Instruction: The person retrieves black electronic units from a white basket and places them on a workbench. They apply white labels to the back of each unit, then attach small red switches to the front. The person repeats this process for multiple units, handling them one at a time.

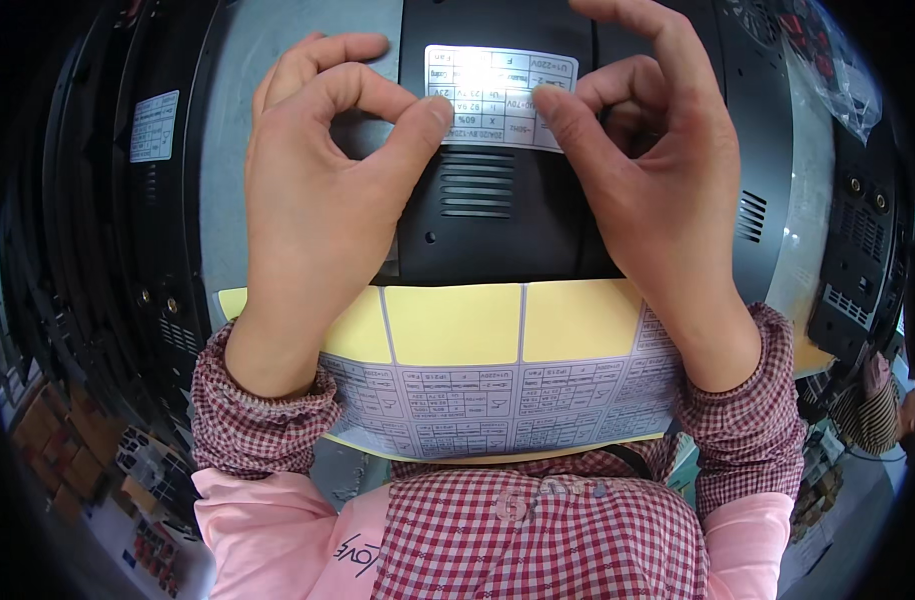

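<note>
Label (pixel 503 95): one, silvery-white, oblong, dark-ruled grid and print, glare toward its top, held over the black panel (pixel 498 245) above the vent slots (pixel 477 185); contact with panel cannot be told. Two hands, left (pixel 323 190) and right (pixel 668 150), each in narrow pinch at its own end; one part-stripped yellow-backed sheet (pixel 458 325) below.

label (pixel 503 97): glossy, smooth, film or paper, throwing back glare | panel (pixel 538 215): matt, smooth, metal or plastic unclear | sheet (pixel 458 325): paper-like, its bare backing smooth and satiny | worktop (pixel 223 190): smooth, low sheen | bag (pixel 838 75): clear plastic, shiny, crinkled | sleeve (pixel 263 420): matt woven cloth, puckered | apron (pixel 538 545): matt cloth, slightly creased | shirt (pixel 263 520): smooth matt cloth | boxes (pixel 53 435): matt cardboard
</note>
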Tool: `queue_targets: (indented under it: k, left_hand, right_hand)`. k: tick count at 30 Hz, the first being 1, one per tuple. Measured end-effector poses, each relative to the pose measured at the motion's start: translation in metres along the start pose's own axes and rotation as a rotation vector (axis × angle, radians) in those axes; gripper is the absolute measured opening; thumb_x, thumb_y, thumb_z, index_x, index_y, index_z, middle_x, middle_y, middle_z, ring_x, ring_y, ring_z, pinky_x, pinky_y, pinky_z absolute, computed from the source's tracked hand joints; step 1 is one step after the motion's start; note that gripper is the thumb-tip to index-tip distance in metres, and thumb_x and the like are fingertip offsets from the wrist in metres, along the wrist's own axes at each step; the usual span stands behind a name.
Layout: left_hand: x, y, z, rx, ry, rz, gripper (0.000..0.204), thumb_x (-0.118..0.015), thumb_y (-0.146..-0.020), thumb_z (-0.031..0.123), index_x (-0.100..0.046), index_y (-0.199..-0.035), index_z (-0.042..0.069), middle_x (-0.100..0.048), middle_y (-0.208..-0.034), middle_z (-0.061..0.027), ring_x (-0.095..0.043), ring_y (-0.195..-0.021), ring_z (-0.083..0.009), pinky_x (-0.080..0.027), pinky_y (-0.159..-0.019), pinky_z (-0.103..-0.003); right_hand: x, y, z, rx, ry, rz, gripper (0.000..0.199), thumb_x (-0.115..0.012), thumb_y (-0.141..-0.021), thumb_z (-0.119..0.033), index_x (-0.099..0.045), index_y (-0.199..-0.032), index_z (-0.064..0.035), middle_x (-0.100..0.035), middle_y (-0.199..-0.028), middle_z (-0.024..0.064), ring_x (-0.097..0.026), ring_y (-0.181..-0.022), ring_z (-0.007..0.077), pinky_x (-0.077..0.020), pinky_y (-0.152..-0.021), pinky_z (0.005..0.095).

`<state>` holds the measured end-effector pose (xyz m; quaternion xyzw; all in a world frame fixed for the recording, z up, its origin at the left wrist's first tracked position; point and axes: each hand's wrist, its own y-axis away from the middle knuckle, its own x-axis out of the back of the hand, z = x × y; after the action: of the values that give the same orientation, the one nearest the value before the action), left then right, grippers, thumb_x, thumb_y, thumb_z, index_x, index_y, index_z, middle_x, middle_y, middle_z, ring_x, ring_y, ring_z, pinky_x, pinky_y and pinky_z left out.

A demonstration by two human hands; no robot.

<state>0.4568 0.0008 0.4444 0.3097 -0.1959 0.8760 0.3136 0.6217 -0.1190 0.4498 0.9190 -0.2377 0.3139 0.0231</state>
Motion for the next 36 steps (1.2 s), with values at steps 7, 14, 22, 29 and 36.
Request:
queue_targets:
  k: [7,14,22,29,36]
  left_hand:
    - [-0.001,-0.001,0.001,-0.005,-0.019,0.002,0.017,-0.078,-0.082,0.015,-0.070,-0.080,0.000,-0.060,-0.127,-0.0149,-0.053,-0.125,-0.0253,-0.032,-0.108,-0.035]
    - [0.001,0.001,0.003,-0.002,-0.049,0.004,0.018,-0.079,-0.082,0.017,-0.071,-0.080,0.001,-0.061,-0.127,-0.0147,-0.054,-0.124,-0.0248,-0.034,-0.107,-0.035]
    - [0.000,0.001,0.002,0.000,-0.035,0.008,0.018,-0.079,-0.082,0.016,-0.071,-0.080,0.001,-0.061,-0.127,-0.0146,-0.054,-0.123,-0.0249,-0.033,-0.107,-0.035]
    - [-0.004,0.002,0.001,-0.053,-0.089,0.026,0.019,-0.079,-0.082,0.016,-0.067,-0.084,0.001,-0.061,-0.125,-0.0148,-0.053,-0.124,-0.0264,-0.033,-0.108,-0.036]
    - [-0.023,-0.004,0.003,-0.152,-0.346,0.167,0.067,-0.088,-0.071,0.041,-0.058,-0.116,0.002,-0.059,-0.113,-0.0142,-0.050,-0.114,-0.0314,-0.039,-0.100,-0.043]
  right_hand:
    - [0.000,0.000,0.000,0.010,0.018,0.000,0.056,-0.067,-0.089,0.003,-0.041,-0.138,-0.0025,-0.057,-0.081,0.0024,-0.050,-0.064,0.0043,-0.0392,-0.054,0.0183]
    - [-0.001,0.000,-0.001,0.023,0.038,-0.001,0.056,-0.067,-0.089,0.002,-0.040,-0.138,-0.0026,-0.057,-0.083,0.0028,-0.051,-0.064,0.0046,-0.0397,-0.054,0.0185]
    - [0.000,0.001,-0.002,0.033,0.060,-0.004,0.057,-0.067,-0.089,0.002,-0.040,-0.139,-0.0027,-0.057,-0.084,0.0033,-0.051,-0.065,0.0050,-0.0403,-0.055,0.0187]
    - [-0.001,0.000,-0.003,0.051,0.093,-0.008,0.057,-0.067,-0.089,0.002,-0.040,-0.139,-0.0027,-0.057,-0.086,0.0038,-0.052,-0.066,0.0053,-0.0408,-0.055,0.0188]
    - [0.005,-0.003,-0.008,0.072,0.150,-0.029,0.058,-0.067,-0.090,0.002,-0.039,-0.140,-0.0028,-0.057,-0.087,0.0042,-0.052,-0.067,0.0057,-0.0413,-0.056,0.0190]
